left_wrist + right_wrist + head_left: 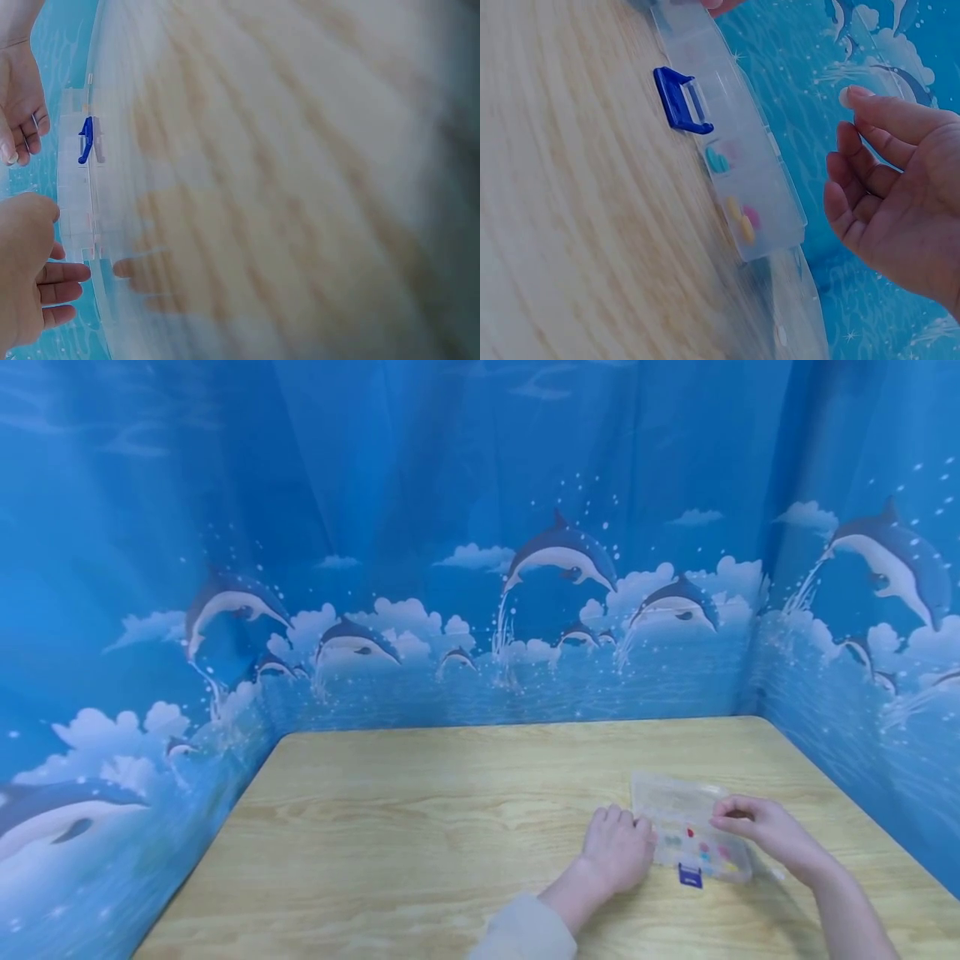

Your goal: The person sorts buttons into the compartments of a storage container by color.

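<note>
A clear plastic compartment box (738,867) lies on the table with its lid (663,793) opened back. Its blue latch (676,101) faces the near side. Small teal pieces (717,158) and yellow, oval pieces (739,217) show through the compartments, and a red piece (690,832) stands out near the middle. At the box's left end, my left hand (618,850) rests with fingers fairly straight in the left wrist view. My right hand (900,172) hovers over the right part, thumb and index tips close together. Whether something tiny is between them cannot be made out.
The box stands on a wood-grain table (420,827), toward its right side. A blue curtain (420,510) printed with dolphins surrounds the table's back and sides. A small pale speck (777,875) lies right of the box.
</note>
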